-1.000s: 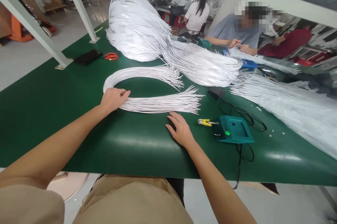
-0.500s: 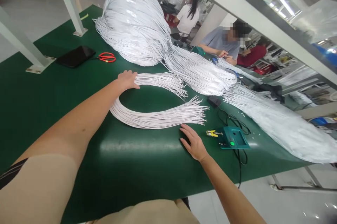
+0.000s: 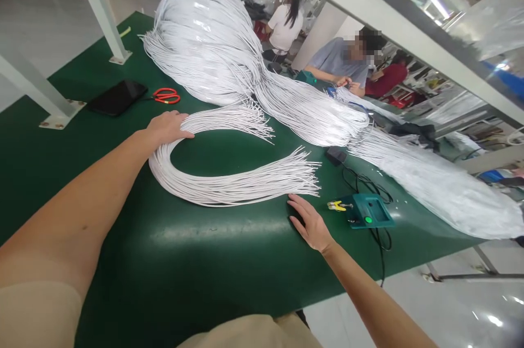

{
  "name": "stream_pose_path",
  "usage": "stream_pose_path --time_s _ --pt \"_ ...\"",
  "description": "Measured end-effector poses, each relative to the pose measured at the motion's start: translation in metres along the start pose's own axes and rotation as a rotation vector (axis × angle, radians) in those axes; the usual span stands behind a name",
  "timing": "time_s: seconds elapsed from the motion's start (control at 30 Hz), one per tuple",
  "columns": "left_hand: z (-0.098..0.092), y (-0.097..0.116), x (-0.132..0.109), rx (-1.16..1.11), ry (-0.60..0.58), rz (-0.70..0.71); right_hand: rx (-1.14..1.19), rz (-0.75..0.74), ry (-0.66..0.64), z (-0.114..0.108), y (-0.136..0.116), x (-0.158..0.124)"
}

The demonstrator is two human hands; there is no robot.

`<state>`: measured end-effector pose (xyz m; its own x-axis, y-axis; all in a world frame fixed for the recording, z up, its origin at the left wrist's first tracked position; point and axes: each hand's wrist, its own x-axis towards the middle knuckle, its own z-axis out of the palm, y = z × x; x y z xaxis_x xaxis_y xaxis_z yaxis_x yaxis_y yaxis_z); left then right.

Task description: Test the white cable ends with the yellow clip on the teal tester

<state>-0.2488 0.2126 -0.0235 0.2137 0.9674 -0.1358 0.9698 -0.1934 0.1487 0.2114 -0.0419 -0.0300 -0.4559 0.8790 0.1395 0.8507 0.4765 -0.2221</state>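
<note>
On green table, white cables

White posts rise along the tabletop's left edge, grey floor beyond; past the far edge a strip light shines.

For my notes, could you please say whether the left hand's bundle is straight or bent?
Bent: the bundle curves into a U, open at picture right, the left hand on it.

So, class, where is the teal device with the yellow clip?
In the head view, the teal device sits right of centre on the tabletop, just right of the right hand and below the black block.
</note>
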Motion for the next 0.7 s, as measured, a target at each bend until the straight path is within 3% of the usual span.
stream_pose_path --time_s 0.1,0.2,0.27,0.33,0.43,0.57,0.63,0.7 --pt "-0.008 0.003 -0.011 0.015 0.087 0.05 -0.017 -0.001 0.001 -0.001 0.0 -0.001" --pt "-0.015 0.016 -0.049 -0.058 0.219 0.13 -0.03 -0.002 0.007 -0.002 0.001 -0.002" --pt "-0.012 0.032 -0.085 -0.182 0.143 0.173 -0.03 -0.002 0.018 -0.001 0.001 -0.004" --pt "-0.001 0.052 -0.122 -0.255 -0.016 0.286 -0.026 -0.006 0.03 0.001 0.0 -0.005" --pt "0.023 0.086 -0.16 -0.156 -0.012 0.439 -0.025 -0.021 0.042 0.005 0.0 -0.005" --pt "0.044 0.127 -0.167 -0.001 0.099 0.437 -0.058 -0.121 -0.004 -0.01 0.009 -0.003" --pt "0.045 0.141 -0.16 0.049 0.083 0.418 -0.097 -0.186 -0.007 -0.035 0.025 -0.008" --pt "0.042 0.155 -0.152 0.097 0.054 0.386 -0.175 -0.113 -0.018 -0.067 0.052 -0.019"
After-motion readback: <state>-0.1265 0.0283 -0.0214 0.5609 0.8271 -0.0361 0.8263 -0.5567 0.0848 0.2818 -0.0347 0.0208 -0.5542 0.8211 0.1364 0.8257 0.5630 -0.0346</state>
